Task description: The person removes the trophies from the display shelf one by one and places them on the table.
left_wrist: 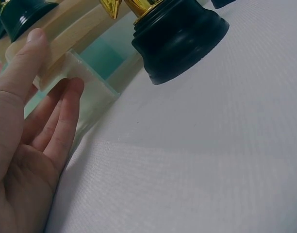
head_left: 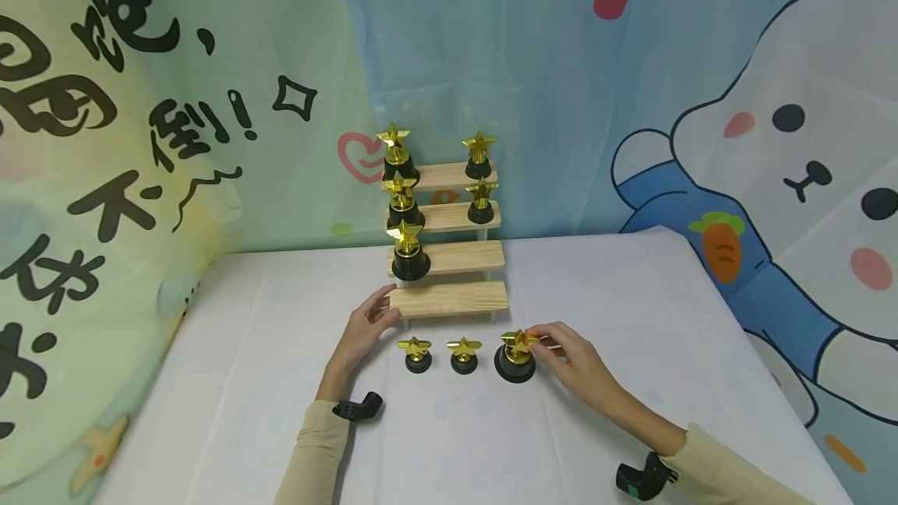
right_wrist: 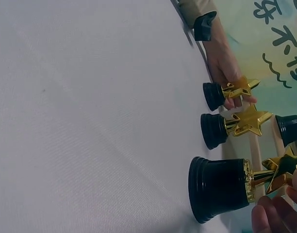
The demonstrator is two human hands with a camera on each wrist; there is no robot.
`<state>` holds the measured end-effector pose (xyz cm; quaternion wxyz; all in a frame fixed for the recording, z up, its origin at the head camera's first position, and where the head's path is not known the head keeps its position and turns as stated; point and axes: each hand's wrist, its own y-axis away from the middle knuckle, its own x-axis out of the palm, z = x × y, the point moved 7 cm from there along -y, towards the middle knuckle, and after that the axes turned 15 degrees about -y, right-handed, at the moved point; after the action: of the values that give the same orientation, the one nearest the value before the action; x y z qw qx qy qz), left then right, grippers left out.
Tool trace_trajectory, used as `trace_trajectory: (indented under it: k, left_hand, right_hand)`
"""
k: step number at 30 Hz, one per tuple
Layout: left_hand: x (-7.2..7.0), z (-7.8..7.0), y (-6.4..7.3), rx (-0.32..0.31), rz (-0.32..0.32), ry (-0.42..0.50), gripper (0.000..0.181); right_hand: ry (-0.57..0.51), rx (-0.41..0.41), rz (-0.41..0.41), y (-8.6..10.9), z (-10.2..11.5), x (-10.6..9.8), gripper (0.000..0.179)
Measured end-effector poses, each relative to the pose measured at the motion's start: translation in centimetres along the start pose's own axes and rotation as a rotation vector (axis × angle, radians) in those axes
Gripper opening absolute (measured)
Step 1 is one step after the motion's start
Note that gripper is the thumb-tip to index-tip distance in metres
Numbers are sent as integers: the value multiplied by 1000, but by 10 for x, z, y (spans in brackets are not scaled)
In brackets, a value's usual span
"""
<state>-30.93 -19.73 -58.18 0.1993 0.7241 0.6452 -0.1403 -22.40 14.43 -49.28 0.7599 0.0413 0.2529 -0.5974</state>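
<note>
My right hand (head_left: 571, 357) pinches the gold star of a larger star trophy (head_left: 514, 370) by its right side. Whether its black base touches the table, I cannot tell. To its left, two smaller star trophies (head_left: 464, 357) (head_left: 417, 357) stand upright in a row on the table. At the left end of the lowest board, my left hand (head_left: 365, 330) grips the stepped wooden display stand (head_left: 449, 299). In the left wrist view, that hand's thumb lies over the board's end and its other fingers are by the clear side support (left_wrist: 90, 80).
Larger trophies (head_left: 410, 259) stand along the stand's left side on the upper three tiers. Smaller ones (head_left: 480, 209) are at the right of the top two. A white cloth covers the table (head_left: 463, 450); a printed curtain (head_left: 561, 100) hangs close behind.
</note>
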Motion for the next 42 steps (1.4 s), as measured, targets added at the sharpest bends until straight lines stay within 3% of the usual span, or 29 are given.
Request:
trace_trajectory:
  k: [6, 13, 20, 28, 31, 38, 42]
  left_hand:
    - [-1, 0, 1, -20, -8, -11, 60]
    - [0, -2, 0, 4, 1, -1, 60]
    - [-1, -3, 0, -15, 10, -14, 60]
    - [-6, -29, 16, 7, 37, -22, 58]
    - [-6, -30, 16, 5, 39, -16, 58]
    - [1, -3, 1, 22, -3, -7, 58]
    - [0, -3, 2, 22, -12, -9, 59]
  right_hand:
    - [-28, 48, 8, 0, 1, 0, 22]
    - [-34, 82, -3, -3, 0, -5, 26]
    - [-54, 75, -22, -11, 2, -14, 28]
    - [-65, 64, -28, -21, 7, -16, 26]
    - [-63, 60, -31, -27, 13, -16, 26]
    - [-72, 31, -25, -47, 31, -17, 28]
    - [-74, 38, -14, -60, 40, -14, 31]
